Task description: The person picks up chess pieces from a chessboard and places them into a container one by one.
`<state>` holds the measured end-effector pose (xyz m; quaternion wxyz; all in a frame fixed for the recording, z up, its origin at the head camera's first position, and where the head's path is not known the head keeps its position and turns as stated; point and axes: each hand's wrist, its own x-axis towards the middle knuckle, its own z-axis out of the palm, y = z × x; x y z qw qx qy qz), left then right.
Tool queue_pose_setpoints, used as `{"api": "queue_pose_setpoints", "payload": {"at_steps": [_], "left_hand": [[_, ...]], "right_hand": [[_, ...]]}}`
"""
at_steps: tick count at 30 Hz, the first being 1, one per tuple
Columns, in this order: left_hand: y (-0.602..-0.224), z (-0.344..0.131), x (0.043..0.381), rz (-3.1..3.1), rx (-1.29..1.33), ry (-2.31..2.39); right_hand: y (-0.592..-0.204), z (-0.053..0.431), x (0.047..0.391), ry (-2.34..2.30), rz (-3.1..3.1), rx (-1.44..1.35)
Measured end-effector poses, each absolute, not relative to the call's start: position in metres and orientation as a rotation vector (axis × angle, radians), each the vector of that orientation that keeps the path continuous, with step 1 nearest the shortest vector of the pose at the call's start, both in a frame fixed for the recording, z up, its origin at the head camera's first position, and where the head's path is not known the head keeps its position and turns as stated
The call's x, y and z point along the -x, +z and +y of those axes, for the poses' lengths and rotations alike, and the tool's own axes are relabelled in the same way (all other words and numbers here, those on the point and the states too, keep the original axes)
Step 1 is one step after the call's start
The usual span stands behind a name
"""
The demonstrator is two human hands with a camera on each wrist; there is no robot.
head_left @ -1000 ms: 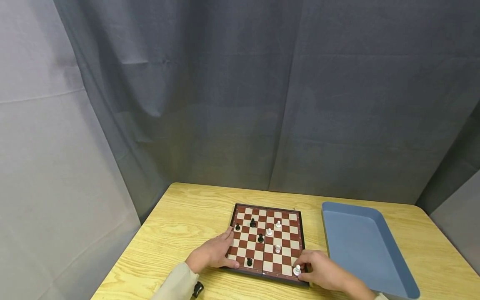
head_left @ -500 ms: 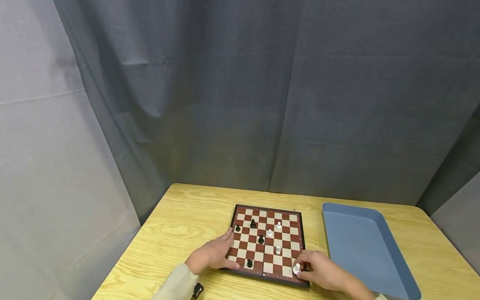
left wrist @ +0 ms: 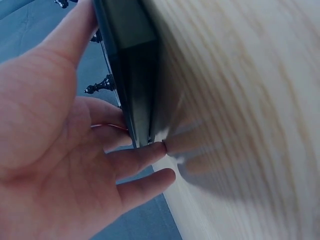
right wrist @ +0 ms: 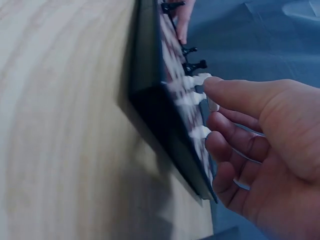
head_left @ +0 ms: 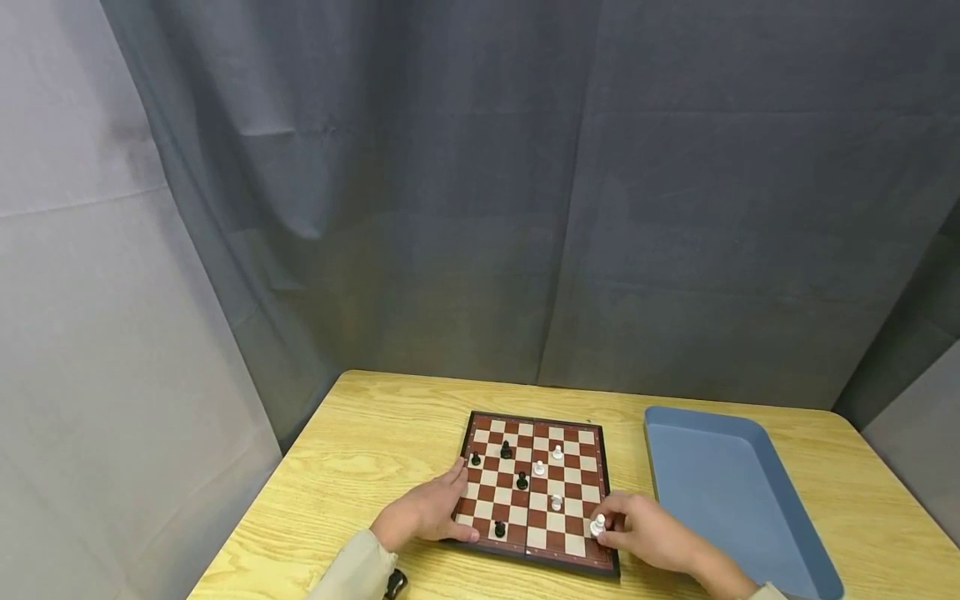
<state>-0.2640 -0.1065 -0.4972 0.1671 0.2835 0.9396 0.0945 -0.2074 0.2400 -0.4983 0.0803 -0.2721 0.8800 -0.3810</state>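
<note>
A folding chessboard (head_left: 545, 542) with red-brown and cream squares lies on the wooden table. Along its left edge rests my left hand (head_left: 431, 506), fingers spread and thumb over the near-left corner; the left wrist view shows fingers (left wrist: 135, 162) against the board's dark side. My right hand (head_left: 647, 531) pinches a white chess piece (head_left: 597, 525) between thumb and fingertips over the right-hand squares near the front corner. Several black pieces, among them a pawn (head_left: 522, 481), stand on the left half. On the right half are white pieces, one a pawn (head_left: 557, 502).
A shallow blue-grey tray (head_left: 738, 500) stands to the right of the board, beside my right forearm. A small black object (head_left: 395, 582) shows by the left sleeve. Behind the wooden table (head_left: 390, 417) hangs a grey curtain (head_left: 465, 208).
My right hand has moved slightly away from the near edge and to the right with the white chess piece. The left hand stays at the board's left edge.
</note>
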Motion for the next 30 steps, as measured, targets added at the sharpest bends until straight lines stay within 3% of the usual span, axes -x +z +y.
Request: {"api": "queue_pose_setpoints", "payload": {"at_steps": [30], "left_hand": [[-0.498, -0.105, 0.264, 2.659, -0.765, 0.251]], "right_hand": [[-0.468, 0.282, 0.245, -1.108, 2.878, 0.683]]}}
